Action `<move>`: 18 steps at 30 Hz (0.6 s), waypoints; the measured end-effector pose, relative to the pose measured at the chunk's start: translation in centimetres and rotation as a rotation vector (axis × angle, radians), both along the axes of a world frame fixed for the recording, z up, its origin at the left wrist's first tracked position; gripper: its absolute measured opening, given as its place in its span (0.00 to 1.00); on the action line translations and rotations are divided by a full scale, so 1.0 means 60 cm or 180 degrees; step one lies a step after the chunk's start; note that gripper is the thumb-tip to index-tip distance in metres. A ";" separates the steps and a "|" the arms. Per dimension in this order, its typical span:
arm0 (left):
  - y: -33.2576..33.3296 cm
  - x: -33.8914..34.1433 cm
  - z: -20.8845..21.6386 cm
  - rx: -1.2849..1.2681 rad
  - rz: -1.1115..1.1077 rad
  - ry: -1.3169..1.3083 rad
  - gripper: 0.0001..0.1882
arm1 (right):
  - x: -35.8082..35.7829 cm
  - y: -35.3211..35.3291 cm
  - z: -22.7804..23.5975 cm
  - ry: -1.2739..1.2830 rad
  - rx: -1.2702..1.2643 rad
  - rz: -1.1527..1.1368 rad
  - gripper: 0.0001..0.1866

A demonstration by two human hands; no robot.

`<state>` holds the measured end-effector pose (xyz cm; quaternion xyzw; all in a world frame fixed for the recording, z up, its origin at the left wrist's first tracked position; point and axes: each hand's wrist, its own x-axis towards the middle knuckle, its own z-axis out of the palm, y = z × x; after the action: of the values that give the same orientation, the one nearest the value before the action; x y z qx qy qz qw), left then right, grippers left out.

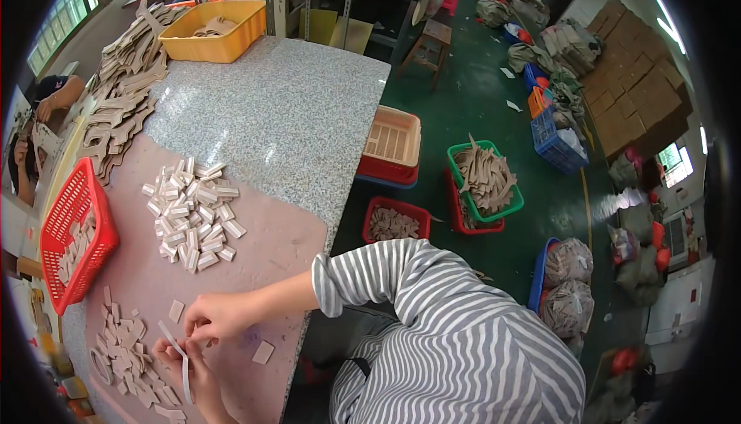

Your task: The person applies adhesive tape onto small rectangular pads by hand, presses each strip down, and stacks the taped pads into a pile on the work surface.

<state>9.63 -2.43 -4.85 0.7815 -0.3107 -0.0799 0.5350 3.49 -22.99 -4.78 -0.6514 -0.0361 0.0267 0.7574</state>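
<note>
Close together over the pink mat (285, 242), my two hands work near the lower left of the table. My left hand (202, 381) is closed around a narrow white strip (185, 370), which sticks out past the fingers at both ends. The fingers of my right hand (220, 316) are pinched just above it; whatever is between them is too small to make out. One flat tan piece (177, 311) lies beside my right hand, and another tan piece (263, 352) lies to its right. A loose heap of small tan pieces (135, 358) spreads left of my hands.
Beyond my hands is a pile of white-topped small blocks (193, 212). A red basket (104, 250) stands at left, a yellow bin (243, 38) at the far end, near stacked curved tan pieces (123, 92). Filled crates, including a green one (509, 200), sit on the floor at right.
</note>
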 end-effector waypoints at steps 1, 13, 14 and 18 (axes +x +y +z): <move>-0.003 0.000 0.003 -0.0051 0.0086 0.0015 0.15 | -0.006 -0.002 0.005 -0.0010 -0.0008 0.0023 0.10; 0.002 0.017 -0.006 0.0111 0.0477 0.0389 0.16 | -0.043 0.004 -0.005 -0.0571 -0.1273 -0.0355 0.13; -0.021 0.019 -0.013 0.0180 0.0375 -0.0170 0.16 | -0.046 0.007 -0.029 -0.1341 -0.1851 -0.0738 0.12; -0.039 0.006 0.036 0.2069 0.0652 -0.2191 0.15 | -0.079 0.001 -0.004 -0.1063 -0.3833 -0.0546 0.22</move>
<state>9.98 -4.78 -2.68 0.9158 -0.3502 0.1435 0.1344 -1.23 -22.91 -5.04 -0.9595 -0.0801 -0.1206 0.2415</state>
